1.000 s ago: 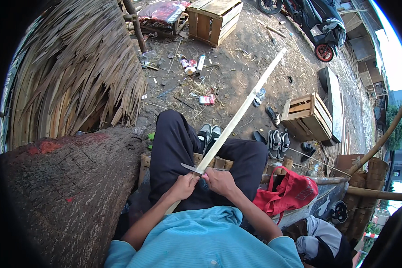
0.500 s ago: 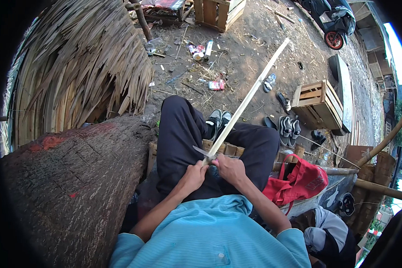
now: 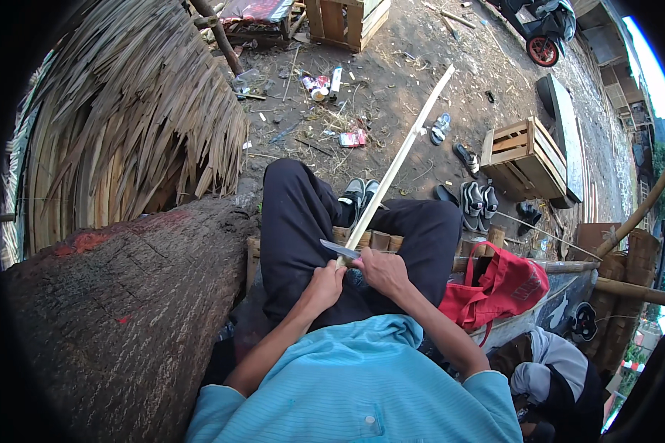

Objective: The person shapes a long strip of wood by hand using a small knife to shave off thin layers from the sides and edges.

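Seen from where I stand, directions taken from the seated person's hands, twelve o'clock straight ahead:

Left hand [image 3: 325, 288]: one, fingers curled closed around the near part of the pale strip.
Right hand [image 3: 383, 270]: one, closed in a fist on the knife; handle hidden by the fingers.
Pale strip [image 3: 395, 168]: one, long and narrow, slanting up between the knees toward one o'clock.
Knife [image 3: 338, 249]: one, grey blade pointing to ten o'clock, lying across the strip just above the left hand; cutting contact cannot be made out.
Dark trousers [image 3: 295, 221]: one pair, knees apart.
Red bag [image 3: 513, 288]: one, cloth, three o'clock.
Wooden crate [image 3: 528, 159]: one, slatted, two o'clock.
Trunk [image 3: 125, 295]: one, rough-barked, nine o'clock.
Thatch [image 3: 133, 118]: dry, ten o'clock.
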{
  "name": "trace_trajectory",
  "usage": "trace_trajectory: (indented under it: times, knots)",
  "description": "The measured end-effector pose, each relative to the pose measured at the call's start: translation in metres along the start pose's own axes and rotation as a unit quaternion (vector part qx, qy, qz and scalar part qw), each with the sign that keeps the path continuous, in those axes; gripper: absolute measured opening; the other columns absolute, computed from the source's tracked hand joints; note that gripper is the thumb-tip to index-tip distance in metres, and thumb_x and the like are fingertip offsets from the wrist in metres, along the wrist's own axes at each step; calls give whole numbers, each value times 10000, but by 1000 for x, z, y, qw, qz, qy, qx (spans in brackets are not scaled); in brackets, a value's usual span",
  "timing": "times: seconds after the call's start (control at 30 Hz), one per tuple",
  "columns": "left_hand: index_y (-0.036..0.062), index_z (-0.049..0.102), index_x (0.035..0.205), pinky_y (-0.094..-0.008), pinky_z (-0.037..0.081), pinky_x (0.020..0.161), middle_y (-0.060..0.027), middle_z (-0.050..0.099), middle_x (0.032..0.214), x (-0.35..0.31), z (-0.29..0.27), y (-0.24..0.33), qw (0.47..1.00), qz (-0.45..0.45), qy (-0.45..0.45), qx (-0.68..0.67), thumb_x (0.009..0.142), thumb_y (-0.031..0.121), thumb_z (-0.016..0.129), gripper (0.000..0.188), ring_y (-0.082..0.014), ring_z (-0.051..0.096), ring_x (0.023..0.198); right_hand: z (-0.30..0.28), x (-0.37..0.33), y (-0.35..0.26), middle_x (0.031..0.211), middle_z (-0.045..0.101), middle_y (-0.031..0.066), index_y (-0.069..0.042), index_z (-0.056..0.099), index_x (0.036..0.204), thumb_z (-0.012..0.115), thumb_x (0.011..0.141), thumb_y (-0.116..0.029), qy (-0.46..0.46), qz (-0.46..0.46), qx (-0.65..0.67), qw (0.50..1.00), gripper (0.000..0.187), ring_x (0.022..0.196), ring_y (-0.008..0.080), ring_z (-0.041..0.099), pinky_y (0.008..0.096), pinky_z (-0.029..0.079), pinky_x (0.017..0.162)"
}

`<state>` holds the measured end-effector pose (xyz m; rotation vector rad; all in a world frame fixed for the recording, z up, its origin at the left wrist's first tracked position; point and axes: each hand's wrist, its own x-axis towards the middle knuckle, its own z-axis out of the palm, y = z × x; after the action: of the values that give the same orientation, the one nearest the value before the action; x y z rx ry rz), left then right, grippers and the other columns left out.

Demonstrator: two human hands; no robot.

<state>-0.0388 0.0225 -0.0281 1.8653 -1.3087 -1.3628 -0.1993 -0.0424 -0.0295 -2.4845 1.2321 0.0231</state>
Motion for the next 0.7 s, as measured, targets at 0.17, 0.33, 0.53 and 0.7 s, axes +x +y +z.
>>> trace_trajectory:
  times: [0.17, 0.33, 0.53, 0.7]
  knots:
    - [-61, 525, 883, -553, 444, 629, -325, 572, 720, -4, 0, 8, 1000, 0, 1, 28, 924, 213, 495, 278, -493, 563, 741, -7, 24, 46, 606, 577, 95, -75, 482, 769, 505, 899, -383, 82, 87, -55, 991, 335, 502, 263, 605, 380, 450, 410]
    - [-52, 523, 866, -533, 446, 627, -321, 569, 723, -5, 1, 7, 997, -15, -29, 63, 924, 198, 489, 259, -479, 565, 761, -8, 19, 29, 598, 601, 108, -55, 503, 821, 461, 917, -406, 4, -32, 25, 999, 367, 511, 294, 607, 409, 454, 433]
    - [-72, 576, 834, -527, 461, 655, -313, 580, 742, -2, 5, 1, 998, 2, -17, 63, 896, 134, 486, 233, -471, 572, 763, -12, -3, -19, 614, 609, 118, -49, 498, 819, 459, 922, -386, -33, -39, 59, 997, 355, 528, 297, 617, 404, 463, 444]
    - [-61, 528, 863, -525, 444, 622, -303, 578, 719, -5, 0, 11, 998, -26, -22, 47, 918, 177, 500, 246, -473, 570, 748, -17, 31, 58, 557, 589, 126, -48, 482, 779, 438, 936, -388, 39, 196, -33, 979, 377, 517, 302, 618, 411, 474, 450]
